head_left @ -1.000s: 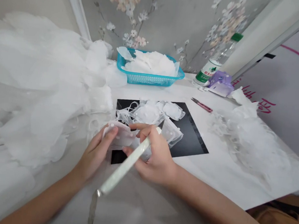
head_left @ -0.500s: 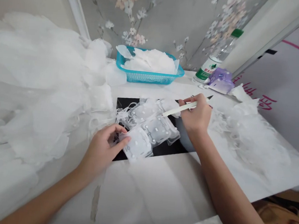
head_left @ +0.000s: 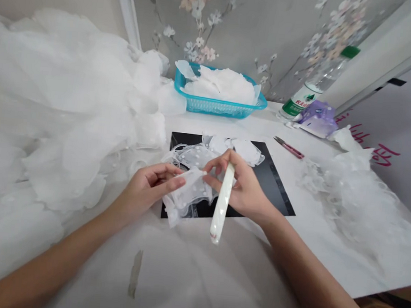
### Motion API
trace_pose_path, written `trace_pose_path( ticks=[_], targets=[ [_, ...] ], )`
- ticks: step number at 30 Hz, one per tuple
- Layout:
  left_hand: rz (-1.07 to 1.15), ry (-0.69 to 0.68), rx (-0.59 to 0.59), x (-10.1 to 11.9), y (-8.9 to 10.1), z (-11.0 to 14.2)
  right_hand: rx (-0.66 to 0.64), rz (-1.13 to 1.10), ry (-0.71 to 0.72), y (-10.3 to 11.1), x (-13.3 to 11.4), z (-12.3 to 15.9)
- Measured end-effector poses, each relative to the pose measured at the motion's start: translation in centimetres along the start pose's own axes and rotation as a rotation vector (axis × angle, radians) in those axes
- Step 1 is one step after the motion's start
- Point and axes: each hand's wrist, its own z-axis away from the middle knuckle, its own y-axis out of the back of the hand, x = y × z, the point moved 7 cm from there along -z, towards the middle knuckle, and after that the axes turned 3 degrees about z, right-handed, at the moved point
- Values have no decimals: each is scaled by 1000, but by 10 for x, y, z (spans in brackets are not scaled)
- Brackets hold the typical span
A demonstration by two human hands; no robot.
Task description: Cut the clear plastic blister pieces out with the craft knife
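My left hand (head_left: 154,185) pinches the left side of a white sheer fabric piece (head_left: 190,186) between thumb and fingers, lifted over a black mat (head_left: 272,188). My right hand (head_left: 242,186) grips a slim pale stick-like tool (head_left: 221,208) whose blunt end points down toward me; its tip is hidden by the fingers. The thumb and forefinger of that hand also touch the fabric piece's upper right corner. More white sheer pieces with small dots (head_left: 193,155) lie on the mat behind my hands, with thin loops at their edges.
A large heap of white fabric (head_left: 62,98) fills the left. At the back stands a blue basket (head_left: 220,108) of white pieces. Right of it are a water bottle (head_left: 306,93), a purple packet (head_left: 318,117), red-handled thread snips (head_left: 289,147) and another white pile (head_left: 363,201).
My right hand has moved left and down to the fabric piece, turning the tool's blunt end toward me. The piece under my left hand is now lifted and tilted. The view has shifted slightly.
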Motion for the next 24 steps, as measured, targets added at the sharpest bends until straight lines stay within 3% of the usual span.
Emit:
trace_pose_path(
  ticks=[2,5,8,12,16,21,24],
  targets=[
    [-103,-1,-55,1,-2,0,42,26,20,10,-4,-2],
    [-304,-150,-14,14,0,3,62,67,33,20,-8,-3],
    [-276,-258,-68,22,-6,6,75,103,63,22,-9,-3],
    [-95,-98,-173,8,-13,5,186,386,209,15,-17,3],
    [76,-60,-135,1,-9,2,364,560,394,1,-33,19],
    [61,-67,-49,0,-4,1,177,454,283,-26,-24,23],
    [1,-88,-28,3,-4,2,167,424,253,-30,-20,24]
  ],
)
